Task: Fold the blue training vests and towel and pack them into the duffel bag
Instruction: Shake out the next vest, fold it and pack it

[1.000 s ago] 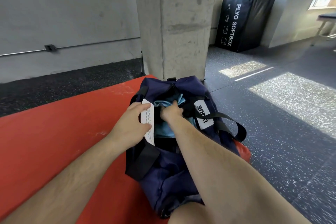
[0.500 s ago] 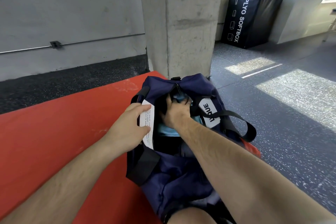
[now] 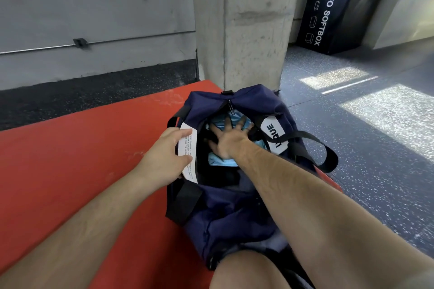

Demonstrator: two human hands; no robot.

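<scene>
Right hand [image 3: 229, 139], fingers spread flat, presses blue fabric [image 3: 220, 161] down inside duffel bag [image 3: 223, 216]; left hand [image 3: 164, 157] grips left rim. Bag's length runs away from body.

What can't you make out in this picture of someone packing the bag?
Head view only:
- The light blue fabric in the duffel bag: the right hand covers it; vests or towel, and how many, unclear.
- The white label: print too small, partly under the left hand.
- The logo patch: a strap hides some letters.
</scene>
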